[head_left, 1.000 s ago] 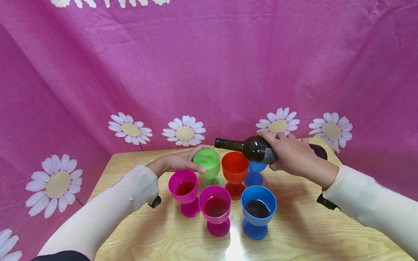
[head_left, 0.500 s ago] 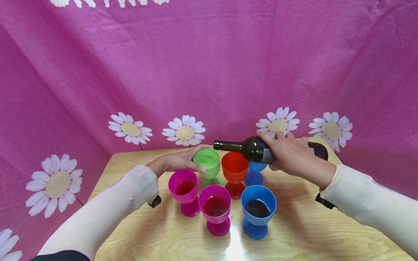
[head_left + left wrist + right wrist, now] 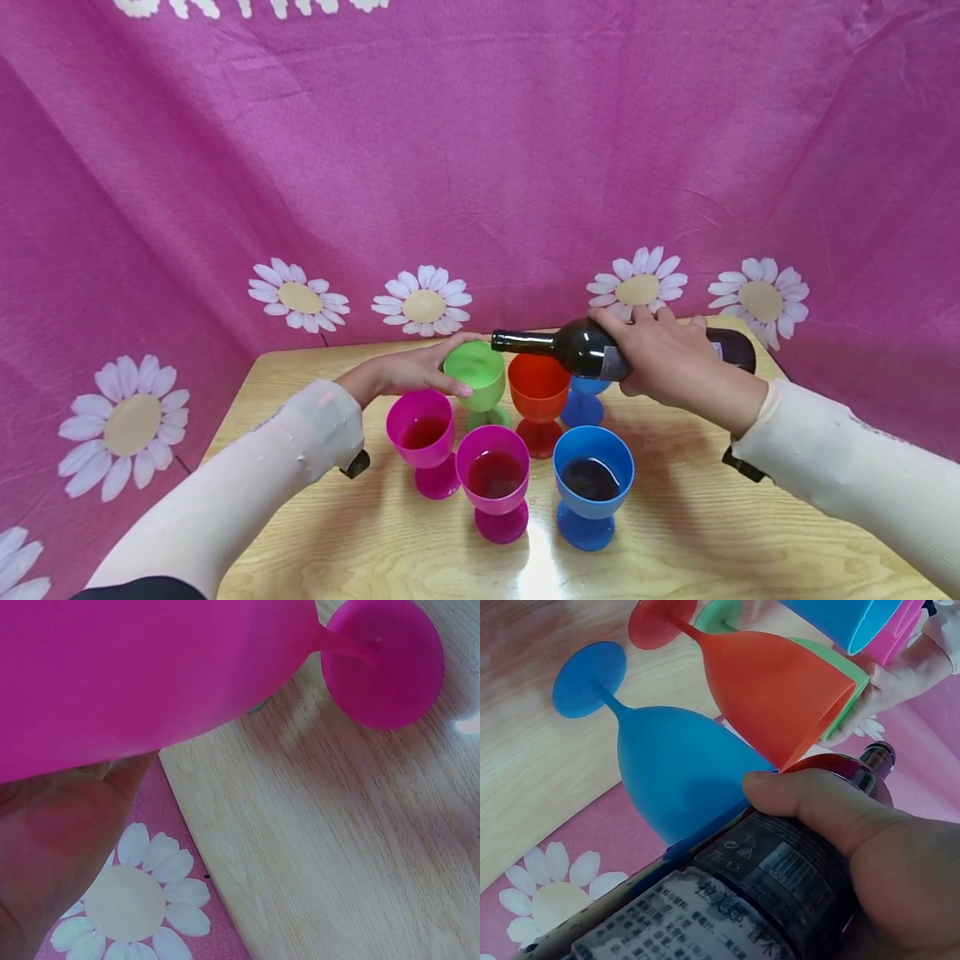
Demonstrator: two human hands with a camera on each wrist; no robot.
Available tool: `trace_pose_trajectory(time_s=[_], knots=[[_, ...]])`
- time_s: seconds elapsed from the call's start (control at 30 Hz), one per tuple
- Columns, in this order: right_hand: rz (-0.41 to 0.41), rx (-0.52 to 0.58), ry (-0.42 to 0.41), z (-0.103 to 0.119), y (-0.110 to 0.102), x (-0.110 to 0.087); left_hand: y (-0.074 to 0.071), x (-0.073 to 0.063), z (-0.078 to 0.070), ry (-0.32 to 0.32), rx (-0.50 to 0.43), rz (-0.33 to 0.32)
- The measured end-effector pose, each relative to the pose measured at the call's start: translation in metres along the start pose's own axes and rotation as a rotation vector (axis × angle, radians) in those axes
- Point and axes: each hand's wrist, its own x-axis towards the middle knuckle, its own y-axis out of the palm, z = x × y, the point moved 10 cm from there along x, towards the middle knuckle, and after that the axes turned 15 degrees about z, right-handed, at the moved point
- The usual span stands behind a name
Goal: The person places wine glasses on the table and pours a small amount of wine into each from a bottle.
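Observation:
My left hand (image 3: 412,372) grips the bowl of a green goblet (image 3: 489,388), its thumb on the near side and fingers behind. In my right hand (image 3: 671,358) is a dark glass wine bottle (image 3: 581,346), held round its body and lying almost level. The bottle's mouth is at the green goblet's right rim; no stream of liquid can be made out. Below the bottle stands an orange-red goblet (image 3: 538,392), with a blue goblet (image 3: 583,406) partly hidden behind the bottle. The right wrist view shows the bottle's printed label (image 3: 690,922) and my thumb over it.
Nearer to me stand two magenta goblets (image 3: 422,454) with red liquid and a blue goblet (image 3: 592,504) with dark liquid. All rest on a wooden table (image 3: 360,550). A pink cloth (image 3: 480,167) with white daisies hangs behind the table.
The bottle's neck has dipped slightly toward the green goblet's rim, and my right hand has shifted a little left. My left hand and the goblets stay in place.

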Motion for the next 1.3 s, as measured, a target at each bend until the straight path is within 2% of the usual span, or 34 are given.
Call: trace_pose_trajectory(time_s=[0.53, 0.87, 1.3], knots=[[0.018, -0.013, 0.006, 0.0012, 0.0028, -0.0009, 0.0006, -0.0022, -0.0002, -0.038, 0.015, -0.011], [0.031, -0.034, 0.016, 0.0029, 0.0039, 0.0011, 0.0008, -0.0019, -0.0008, -0.036, 0.020, -0.010], [0.045, -0.037, 0.018, 0.0046, 0.0046, 0.0017, -0.0007, -0.0036, 0.0012, -0.076, 0.037, -0.028]])
